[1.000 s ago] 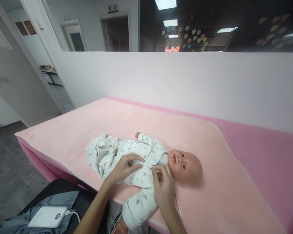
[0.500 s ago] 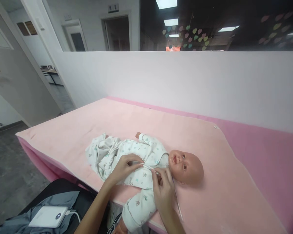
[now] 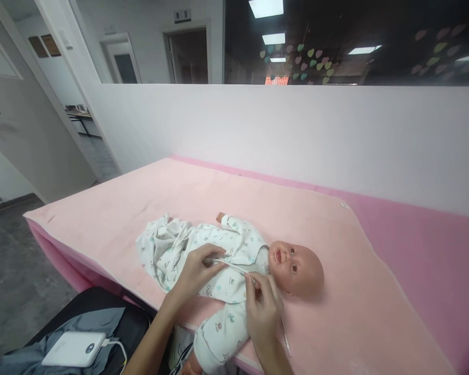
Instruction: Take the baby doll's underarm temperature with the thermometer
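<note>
A baby doll (image 3: 297,268) lies on its back, its head to the right, in a white printed outfit (image 3: 222,284). Over its chest, a thin white cord (image 3: 235,266) runs taut between my two hands. My left hand (image 3: 198,268) pinches the cord's left part with thumb and fingers, low over the doll's belly. Near the doll's neck, my right hand (image 3: 263,302) grips the other part, its fingers curled. A slim clear strand (image 3: 286,338) shows beside my right wrist; whether it joins the cord I cannot tell.
The doll lies on a table with a pale pink cover (image 3: 336,323). One doll leg hangs over the near edge. A white power bank (image 3: 76,349) with a cable rests on grey cloth at the lower left. A white wall (image 3: 297,135) stands behind the table.
The cord now looks straighter and thinner between my hands; before, it showed as a looser, doubled strand. My right hand has shifted slightly down. The doll lies as before.
</note>
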